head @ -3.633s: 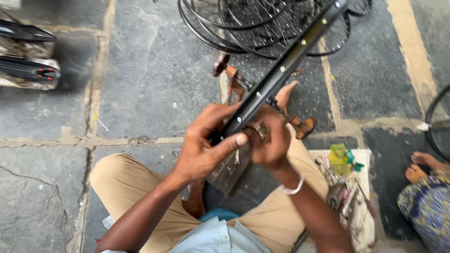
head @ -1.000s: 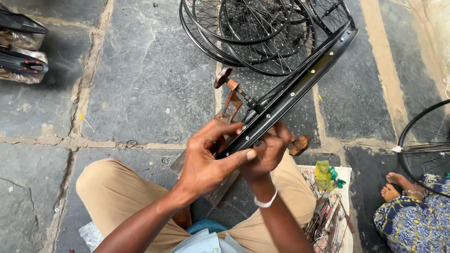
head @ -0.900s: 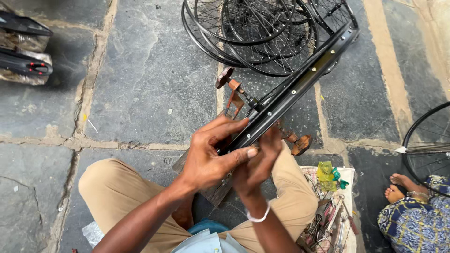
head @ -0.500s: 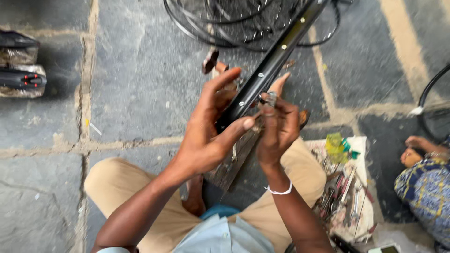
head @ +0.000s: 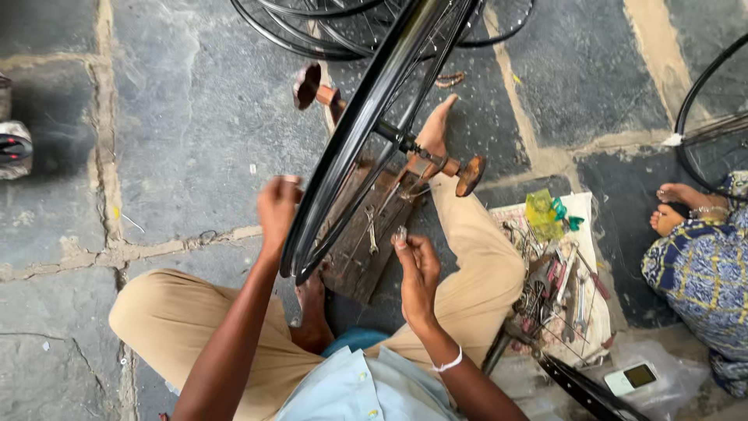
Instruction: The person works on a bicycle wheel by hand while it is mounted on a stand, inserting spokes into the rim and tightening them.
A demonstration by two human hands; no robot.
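Right hand [head: 417, 273] fingers [head: 400, 240] pinched on a small silvery metal piece [head: 401, 232], held just beside the black bicycle rim [head: 358, 132], palm turned up. Left hand [head: 276, 210] raised on the other side of the rim, fingers curled near its outer edge, blurred, cannot tell if they grip it or just touch. Rim stands on edge, tilted, running from near the knees up toward the top of view, its hub seated in a rusty brown wooden stand [head: 374, 226] on the stone floor [head: 179, 117]. A spanner [head: 372, 230] lies on the stand board. Person sits on the floor, tan trousers [head: 179, 327], bare foot [head: 432, 129] stretched by the stand. More black wheels [head: 327, 23] stacked beyond. To the right, a cloth [head: 580, 312] with heaped tools, a green-yellow bottle [head: 544, 212] on it. Farther right another person's bare feet [head: 678, 210] and blue patterned garment [head: 701, 281], well apart. A phone [head: 633, 378] lies at lower right
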